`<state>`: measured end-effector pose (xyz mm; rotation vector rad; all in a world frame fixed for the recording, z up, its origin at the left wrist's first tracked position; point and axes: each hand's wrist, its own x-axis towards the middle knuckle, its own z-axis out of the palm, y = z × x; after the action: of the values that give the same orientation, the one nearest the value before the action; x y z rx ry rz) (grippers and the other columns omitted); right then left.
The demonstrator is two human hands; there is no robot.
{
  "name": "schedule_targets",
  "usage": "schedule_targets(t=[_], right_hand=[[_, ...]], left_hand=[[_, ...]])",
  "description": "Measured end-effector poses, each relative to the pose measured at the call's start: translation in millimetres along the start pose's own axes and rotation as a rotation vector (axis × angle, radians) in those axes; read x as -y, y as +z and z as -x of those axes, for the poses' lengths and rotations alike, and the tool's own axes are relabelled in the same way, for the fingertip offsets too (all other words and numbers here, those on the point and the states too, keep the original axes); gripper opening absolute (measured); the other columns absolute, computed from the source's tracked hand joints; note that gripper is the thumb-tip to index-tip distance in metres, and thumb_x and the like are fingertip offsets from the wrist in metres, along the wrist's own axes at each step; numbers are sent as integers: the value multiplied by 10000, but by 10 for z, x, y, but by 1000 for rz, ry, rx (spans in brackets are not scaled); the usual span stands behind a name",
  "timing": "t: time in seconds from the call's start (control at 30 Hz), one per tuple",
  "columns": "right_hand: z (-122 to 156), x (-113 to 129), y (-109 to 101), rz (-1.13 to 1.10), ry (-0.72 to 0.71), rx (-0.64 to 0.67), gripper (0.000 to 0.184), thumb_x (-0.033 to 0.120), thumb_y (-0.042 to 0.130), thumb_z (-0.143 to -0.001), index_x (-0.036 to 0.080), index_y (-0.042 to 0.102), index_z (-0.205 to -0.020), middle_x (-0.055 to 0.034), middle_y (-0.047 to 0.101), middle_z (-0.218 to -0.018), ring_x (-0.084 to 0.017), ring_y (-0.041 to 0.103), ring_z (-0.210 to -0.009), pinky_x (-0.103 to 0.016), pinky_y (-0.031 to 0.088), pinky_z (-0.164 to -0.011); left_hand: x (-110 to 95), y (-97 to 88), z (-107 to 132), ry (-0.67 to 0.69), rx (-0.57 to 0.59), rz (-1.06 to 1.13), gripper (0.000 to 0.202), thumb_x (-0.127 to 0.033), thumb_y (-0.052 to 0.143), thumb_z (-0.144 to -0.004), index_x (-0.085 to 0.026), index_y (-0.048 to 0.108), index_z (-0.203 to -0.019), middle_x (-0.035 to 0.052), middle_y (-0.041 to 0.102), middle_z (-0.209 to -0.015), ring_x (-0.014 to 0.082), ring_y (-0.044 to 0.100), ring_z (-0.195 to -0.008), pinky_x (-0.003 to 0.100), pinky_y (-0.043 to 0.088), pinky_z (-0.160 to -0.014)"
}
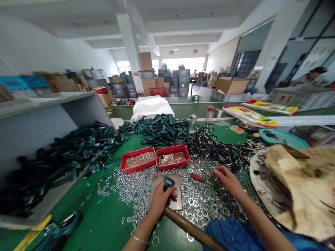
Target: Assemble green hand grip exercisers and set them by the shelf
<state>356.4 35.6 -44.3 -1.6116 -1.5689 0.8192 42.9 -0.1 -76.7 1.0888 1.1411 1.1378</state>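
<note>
teal plastic part point(169, 182) in left hand point(160, 199), right hand point(227, 180) over washers point(199, 209)

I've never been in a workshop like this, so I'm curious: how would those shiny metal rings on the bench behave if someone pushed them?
The shiny metal rings look hard and stiff; none seems bent. Lying flat in a loose heap, they would probably slide rather than roll. Strays out on the green bench suggest they scatter easily.
</note>
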Motion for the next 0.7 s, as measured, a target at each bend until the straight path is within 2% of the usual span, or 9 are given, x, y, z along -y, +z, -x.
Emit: schedule_targets(t=[0.07,0.13,0.23,0.3,0.47,0.6,0.7], right_hand=[[-48,236,261,-413,-5,142,392,520,557,-900,205,568,-1134,-15,631,-806,-151,540,-628,-276,432,-571],[-95,468,548,-676,9,269,398,503,679,-833,220,593,-1098,21,581,-723,-141,521,-623,-263,422,-561],[-153,712,902,-809,16,362,358,453,751,-790,228,618,-1034,32,567,-722,-129,518,-620,-255,433,-563],[-178,774,1043,-837,17,390,342,440,758,-788,217,628,-1014,28,573,-733,-120,520,-612,-254,452,-570],[-163,732,1131,-872,68,514,313,467,722,-822,210,586,-938,45,544,-645,-94,441,-499,-223,418,-455],[-117,711,1150,-922,143,605,313,458,739,-810,215,546,-852,82,454,-563,-63,329,-450,-174,321,-391],[-97,711,1174,-967,196,635,300,433,744,-814,212,545,-854,85,448,-565,-56,294,-447,-162,289,-379]], left_hand=[[-57,49,-11,-11,-19,89,347,-457,687,-794,-166,567,-938,13,680,-674,180,675,-610,293,539,-609],[-142,102,-67,5,-50,159,377,-462,702,-782,-160,567,-963,28,697,-717,177,682,-621,283,542,-599],[-243,146,-211,45,-109,161,397,-457,709,-775,-152,593,-1001,58,723,-786,175,695,-669,263,540,-608],[-253,148,-303,60,-142,151,370,-450,711,-771,-148,614,-961,77,732,-831,174,697,-696,265,545,-630],[-163,119,-390,56,-113,176,340,-422,709,-777,-158,633,-977,61,728,-852,173,687,-726,300,549,-712],[-161,107,-373,68,-122,94,315,-408,739,-750,-171,664,-944,17,696,-833,138,641,-726,258,506,-744],[-183,101,-361,68,-72,11,302,-418,733,-758,-178,682,-935,7,685,-821,131,612,-730,236,479,-739]])
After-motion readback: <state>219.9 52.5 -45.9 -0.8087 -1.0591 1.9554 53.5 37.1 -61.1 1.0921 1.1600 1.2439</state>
